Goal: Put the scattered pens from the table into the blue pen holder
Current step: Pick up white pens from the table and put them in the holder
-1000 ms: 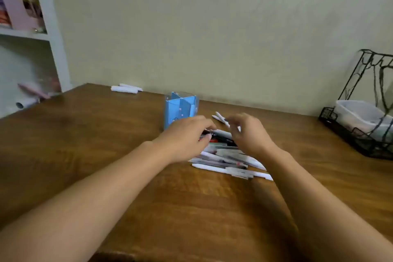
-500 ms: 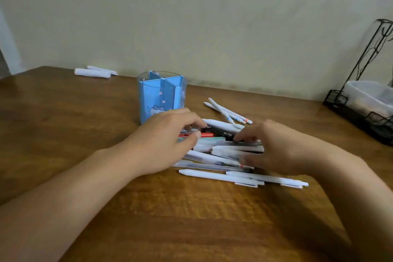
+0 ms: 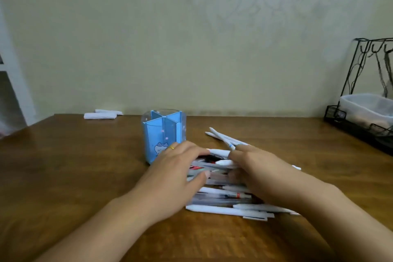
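A blue pen holder with inner dividers stands upright on the brown wooden table, with nothing seen inside it. Just right of it lies a pile of pens, mostly white, with some black and red. My left hand rests on the pile's left end, fingers curled around several pens. My right hand covers the pile's right end, fingers cupped against it. Two or three white pens lie apart behind the pile.
A black wire rack holding a translucent white tub stands at the table's right back. Two white rolled items lie at the back left near the wall. A white shelf unit stands past the table's left corner.
Both hands have pressed closer together on the pile of pens, bunching it between them. The view has shifted so the holder and pens look closer.
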